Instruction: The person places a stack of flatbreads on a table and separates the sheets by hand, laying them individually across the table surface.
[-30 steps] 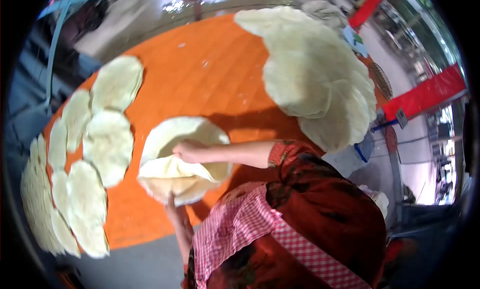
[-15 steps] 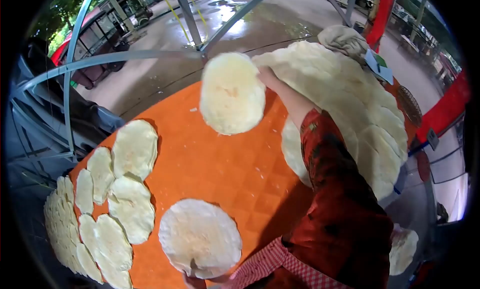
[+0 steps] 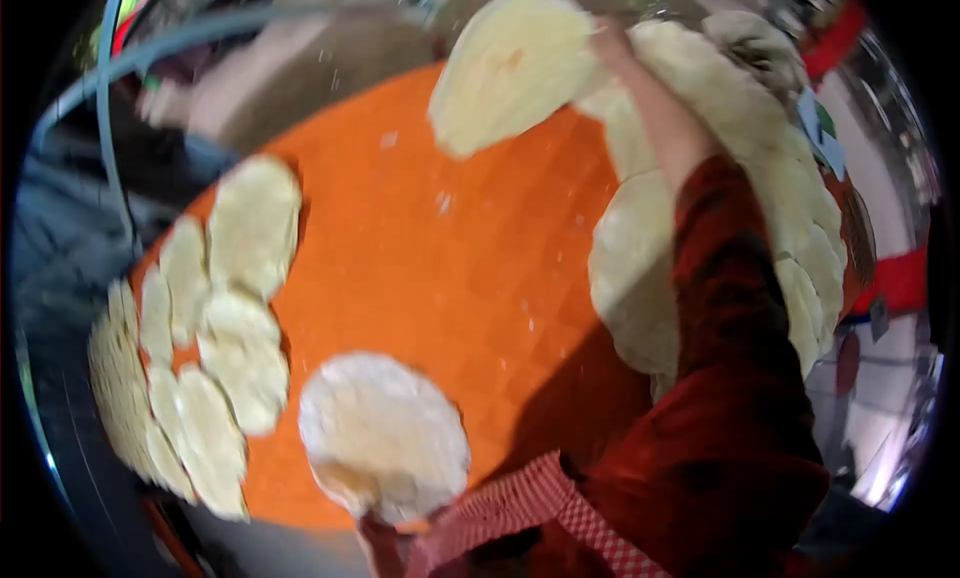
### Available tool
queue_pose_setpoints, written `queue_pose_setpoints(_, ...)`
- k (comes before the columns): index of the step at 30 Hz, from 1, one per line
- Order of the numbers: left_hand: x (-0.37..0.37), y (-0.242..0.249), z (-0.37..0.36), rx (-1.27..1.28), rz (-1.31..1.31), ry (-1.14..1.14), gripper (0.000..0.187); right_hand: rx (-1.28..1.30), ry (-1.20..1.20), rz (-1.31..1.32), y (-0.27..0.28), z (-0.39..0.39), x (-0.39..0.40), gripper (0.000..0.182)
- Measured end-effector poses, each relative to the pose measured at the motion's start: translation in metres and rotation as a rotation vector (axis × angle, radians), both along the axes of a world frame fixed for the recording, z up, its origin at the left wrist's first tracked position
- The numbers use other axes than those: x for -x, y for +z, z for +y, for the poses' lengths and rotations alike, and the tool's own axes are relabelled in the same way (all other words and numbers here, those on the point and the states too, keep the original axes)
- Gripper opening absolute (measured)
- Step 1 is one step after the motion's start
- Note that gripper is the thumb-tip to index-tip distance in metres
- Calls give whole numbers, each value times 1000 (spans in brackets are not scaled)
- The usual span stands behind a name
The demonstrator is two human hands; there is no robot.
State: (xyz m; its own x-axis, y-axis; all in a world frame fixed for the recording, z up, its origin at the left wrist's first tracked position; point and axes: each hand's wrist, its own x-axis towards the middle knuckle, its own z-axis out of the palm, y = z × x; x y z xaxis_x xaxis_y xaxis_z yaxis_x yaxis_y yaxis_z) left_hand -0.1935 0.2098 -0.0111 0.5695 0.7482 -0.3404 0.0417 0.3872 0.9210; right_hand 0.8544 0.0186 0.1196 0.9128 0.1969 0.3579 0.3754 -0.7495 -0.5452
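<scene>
The right hand (image 3: 608, 40) is at the far side of the orange worktop (image 3: 440, 298), its fingers pinched on the right edge of a thin, pale held sheet (image 3: 512, 73). From those fingers, the held sheet lies to the left and slightly nearer, its long axis slanting from far right to near left. Seen from here, its far part overlaps the ground beyond the worktop's rim; whether its near end touches the worktop, I cannot tell.

The left hand (image 3: 378, 533) is well apart from it, at the near edge of a rounder near sheet (image 3: 380, 433) lying flat on the worktop. Blur hides whether the left fingers grip that edge or only touch it. The right hand is thus much the nearer to the held sheet.

To the right, beneath the right arm, spreads a broad pile (image 3: 720, 118) of overlapping sheets; more sheets (image 3: 255, 223) lie along the left.
</scene>
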Motion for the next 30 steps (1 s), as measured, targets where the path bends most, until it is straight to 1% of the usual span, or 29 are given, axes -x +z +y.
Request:
queue_pose_setpoints(1, -46, 60, -7, 241, 93, -16, 59, 93, -199, 104, -15, -5, 7, 31)
queue_pose_setpoints(2, -24, 46, -6, 61, 229, -40, 56, 148, -273, 150, 28, 3, 86, 32)
queue_pose_setpoints(3, -44, 57, -8, 414, 63, 245, 53, 63, 5, 58, 27, 14, 144, 30)
queue_pose_setpoints(4, -66, 82, -14, 207, 187, 158, 46, -49, 266, -40, 23, 20, 197, 29)
queue_pose_setpoints(5, -90, 107, -20, -1, 324, 90, 41, -397, 491, 216, 12, 40, 282, 24)
queue_pose_setpoints(6, -106, 122, -29, 118, 206, 194, 39, -747, 662, 760, -3, 48, 370, 26)
queue_pose_setpoints(7, -124, 138, -36, 231, 86, 304, 38, -1059, 588, 1311, -18, 57, 457, 29)
queue_pose_setpoints(8, -130, 146, -35, 304, 6, 340, 39, -857, 821, 1373, -29, 67, 526, 30)
queue_pose_setpoints(9, -144, 146, -26, 378, -92, 350, 41, -481, 1197, 1038, -24, 74, 587, 31)
queue_pose_setpoints(10, -151, 146, -22, 133, 73, 126, 49, -202, 1394, 610, -12, 75, 632, 33)
queue_pose_setpoints(11, -158, 146, -17, -138, 227, -55, 59, -87, 1438, 441, 1, 75, 663, 35)
queue_pose_setpoints(12, -185, 162, -15, 152, -118, 65, 63, -58, 1407, 457, 14, 78, 677, 37)
queue_pose_setpoints(14, -220, 189, -16, 146, -223, 65, 59, -122, 1286, 579, 52, 85, 659, 42)
queue_pose_setpoints(16, -243, 217, -20, -45, -269, -116, 52, -328, 1186, 640, 83, 88, 600, 18)
queue_pose_setpoints(18, -246, 213, -17, -288, -141, -81, 42, -443, 1018, 437, 53, 107, 528, 7)
queue_pose_setpoints(19, -238, 193, -7, -436, -27, -64, 38, -482, 912, 516, 77, 83, 496, 10)
queue_pose_setpoints(21, -206, 121, 30, -720, 210, -15, 32, -588, 690, 664, 126, 34, 433, 19)
queue_pose_setpoints(22, -199, 95, 37, -736, 253, 63, 28, -580, 571, 642, 119, 15, 404, 25)
queue_pose_setpoints(23, -192, 75, 45, -846, 379, 32, 28, -650, 489, 582, 125, -8, 390, 27)
queue_pose_setpoints(24, -186, 56, 52, -952, 509, 3, 28, -672, 444, 491, 84, -31, 344, 28)
queue_pose_setpoints(25, -181, 35, 60, -1232, 617, -61, 30, -555, 350, 388, 77, -57, 329, 29)
queue_pose_setpoints(26, -189, 32, 55, -1136, 641, -115, 33, -415, 228, 199, 32, -86, 290, 29)
queue_pose_setpoints(27, -196, 31, 47, -1256, 779, -96, 34, -382, 196, 223, 28, -112, 280, 34)
queue_pose_setpoints(28, -200, 32, 43, -1372, 929, -79, 35, -548, 132, -8, -27, -133, 248, 45)
queue_pose_setpoints(29, -202, 40, 40, -1366, 937, -108, 38, -73, 38, -251, -21, -151, 259, 58)
queue_pose_setpoints(30, -199, 40, 43, -1338, 921, -120, 39, 101, -217, -297, -36, -155, 263, 65)
